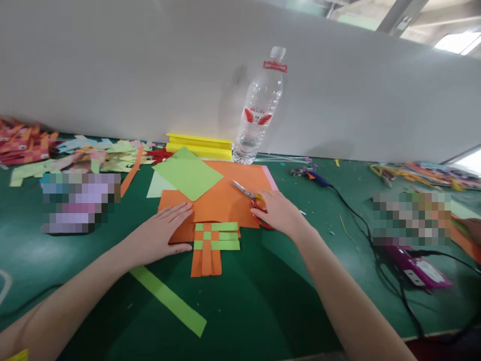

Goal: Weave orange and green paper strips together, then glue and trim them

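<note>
Orange paper (225, 205) lies before us in overlapping sheets, and our left hand (163, 233) rests on its left part, fingers stretched out and close together, thumb spread apart, probably so that the sheets do not slide. Our right hand (280, 213) is at the handles of the scissors (244, 189), fingers bent over them and the blades pointing up and away to the left; we cannot tell whether the grip is firm or only a touch. Just below the sheets, between our hands, sits a small woven piece (207, 236) of orange and green strips, its loose ends pointing right and towards us, perhaps set there to stay within reach of both hands. A green square (188, 173) lies over the orange at the back, its corners turned like a diamond, while a single green strip (169, 301) lies slantwise nearer us. All of it rests on a dark green tabletop (285, 301), against a pale partition (150, 65) where a clear bottle (259, 110) stands. Paper scraps (112, 155) heap up at the far left; at the right lie a purple power strip (417, 265) and, at the edge, another person's hand (474, 228).
</note>
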Tool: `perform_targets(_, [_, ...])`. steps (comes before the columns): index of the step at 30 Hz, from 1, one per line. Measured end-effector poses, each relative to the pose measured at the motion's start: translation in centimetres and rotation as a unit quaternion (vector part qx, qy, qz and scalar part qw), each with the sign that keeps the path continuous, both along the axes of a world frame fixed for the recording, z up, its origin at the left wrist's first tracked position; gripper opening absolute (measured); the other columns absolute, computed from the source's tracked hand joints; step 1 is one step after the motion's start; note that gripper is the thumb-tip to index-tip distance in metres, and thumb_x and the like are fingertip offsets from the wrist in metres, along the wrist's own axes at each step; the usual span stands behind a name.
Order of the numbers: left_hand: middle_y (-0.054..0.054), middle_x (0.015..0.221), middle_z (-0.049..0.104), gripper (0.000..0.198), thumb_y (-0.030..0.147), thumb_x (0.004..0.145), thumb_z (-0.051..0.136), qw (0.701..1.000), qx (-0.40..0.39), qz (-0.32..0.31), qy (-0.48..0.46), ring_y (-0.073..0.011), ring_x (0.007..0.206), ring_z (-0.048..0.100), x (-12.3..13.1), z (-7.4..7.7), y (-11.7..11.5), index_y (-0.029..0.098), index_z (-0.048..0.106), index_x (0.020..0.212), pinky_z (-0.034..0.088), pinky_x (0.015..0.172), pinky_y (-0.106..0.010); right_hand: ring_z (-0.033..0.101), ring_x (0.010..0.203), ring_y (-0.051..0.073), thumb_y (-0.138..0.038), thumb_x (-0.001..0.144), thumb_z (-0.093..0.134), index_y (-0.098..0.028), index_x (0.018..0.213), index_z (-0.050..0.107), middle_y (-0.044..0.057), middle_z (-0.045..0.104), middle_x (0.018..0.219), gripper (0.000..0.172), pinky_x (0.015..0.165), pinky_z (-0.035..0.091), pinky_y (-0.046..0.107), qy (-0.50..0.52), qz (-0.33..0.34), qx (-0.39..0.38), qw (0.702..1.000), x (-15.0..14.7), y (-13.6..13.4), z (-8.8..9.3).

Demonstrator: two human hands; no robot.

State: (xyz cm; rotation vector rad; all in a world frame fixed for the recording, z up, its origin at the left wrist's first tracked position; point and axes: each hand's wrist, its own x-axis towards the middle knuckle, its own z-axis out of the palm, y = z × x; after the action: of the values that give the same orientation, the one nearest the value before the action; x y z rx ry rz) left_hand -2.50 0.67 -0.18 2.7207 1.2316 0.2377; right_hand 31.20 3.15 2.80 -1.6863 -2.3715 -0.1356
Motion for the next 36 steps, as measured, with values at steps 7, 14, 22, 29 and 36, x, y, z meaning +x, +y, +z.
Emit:
perform_targets(7, [-0.008, 0.145, 0.037, 0.07, 0.065, 0.085, 0.041, 0.999, 0.035, 0.001, 0.001, -0.0267, 0.132, 0.036, 0.0, -0.1, 0.2, 0.02, 0.037, 0.139, 0.029, 0.108, -0.042, 0.057, 0.101, 0.032, -0.041, 0.084, 0.053, -0.015, 0.118, 0.054, 0.016, 0.061, 0.107, 0.043, 0.082, 0.049, 0.049, 0.041, -0.047, 0.013, 0.998, 2.8, -0.9, -2.3])
perform_targets(14, [-0.009, 0.136, 0.05, 0.059, 0.059, 0.09, 0.039, 0.99, 0.131, -0.047, 0.034, -0.027, 0.127, 0.042, 0.2, -0.2, 0.1, 0.017, 0.05, 0.129, 0.037, 0.102, -0.042, 0.052, 0.111, 0.029, -0.035, 0.087, 0.049, -0.017, 0.121, 0.053, 0.014, 0.058, 0.116, 0.038, 0.093, 0.045, 0.046, 0.059, -0.02, -0.04, 0.997, 3.4, -0.6, -2.3])
perform_targets(22, [-0.009, 0.126, 0.059, 0.037, 0.007, 0.094, 0.033, 0.971, 0.19, -0.146, 0.016, -0.0203, 0.119, 0.052, -0.2, 0.2, 0.0, 0.016, 0.058, 0.119, 0.042, 0.1, -0.039, 0.058, 0.104, 0.029, -0.033, 0.089, 0.046, -0.018, 0.116, 0.056, 0.014, 0.06, 0.109, 0.032, 0.087, 0.048, 0.045, 0.068, -0.02, -0.027, 0.997, 3.0, -0.7, -2.3])
perform_targets(29, [-0.008, 0.127, 0.059, 0.045, 0.001, 0.09, 0.031, 0.977, 0.177, -0.114, 0.018, -0.0198, 0.112, 0.058, -0.3, 0.1, -0.2, 0.016, 0.052, 0.126, 0.05, 0.092, -0.036, 0.06, 0.101, 0.028, -0.031, 0.089, 0.045, -0.019, 0.121, 0.052, 0.012, 0.059, 0.111, 0.034, 0.086, 0.05, 0.045, 0.067, -0.018, -0.003, 0.998, 2.6, -1.0, -1.5])
perform_targets(36, [-0.01, 0.12, 0.063, 0.044, 0.001, 0.087, 0.03, 0.974, 0.203, -0.102, 0.024, -0.0212, 0.105, 0.062, -0.5, 0.3, -0.1, 0.013, 0.058, 0.118, 0.052, 0.088, -0.037, 0.062, 0.097, 0.029, -0.03, 0.089, 0.044, -0.02, 0.122, 0.049, 0.012, 0.055, 0.115, 0.035, 0.077, 0.052, 0.044, 0.074, -0.109, 0.033, 0.991, 2.7, -1.6, -0.2])
